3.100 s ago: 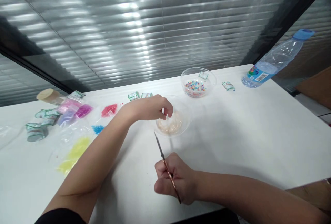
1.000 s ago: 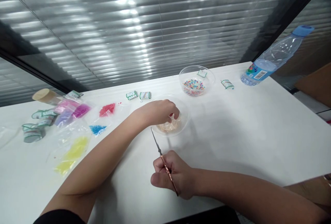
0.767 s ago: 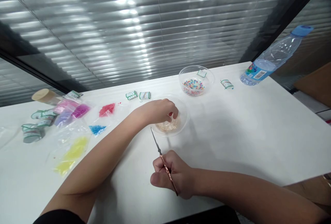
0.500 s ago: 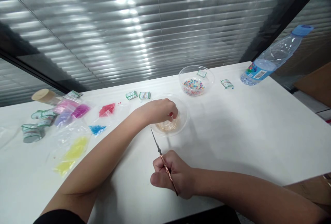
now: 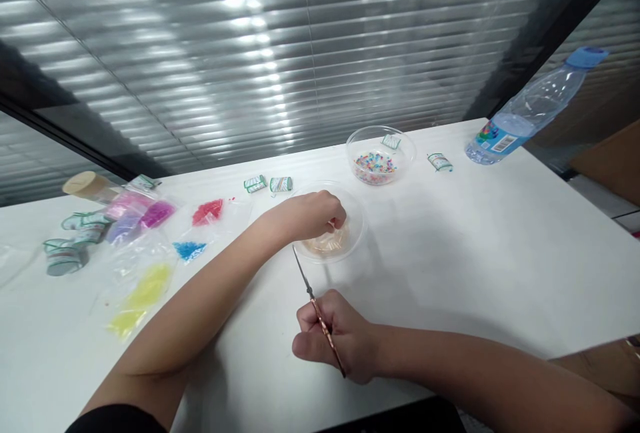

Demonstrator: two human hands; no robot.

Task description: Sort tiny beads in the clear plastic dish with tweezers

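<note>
My left hand (image 5: 319, 214) is over a clear round dish (image 5: 357, 236), its fingers pinched together and pointing down at pale, thin material (image 5: 327, 244) in it. Whatever is between those fingertips is too small to make out. Nearer to me, my right hand (image 5: 340, 336) is wrapped round scissors (image 5: 320, 315) with copper-coloured handles. The scissor blades look closed and point up and left, close to the dish's near left edge. Behind the dish stands a clear bowl (image 5: 380, 159) of multicoloured beads.
At the left lie bags of yellow (image 5: 143, 296), blue (image 5: 189, 250), red (image 5: 207, 211) and pink-purple beads (image 5: 157, 213), a cork-topped jar (image 5: 87, 186) and small printed packets (image 5: 63, 257). A water bottle (image 5: 515, 129) stands at the back right, on the white table (image 5: 475, 246).
</note>
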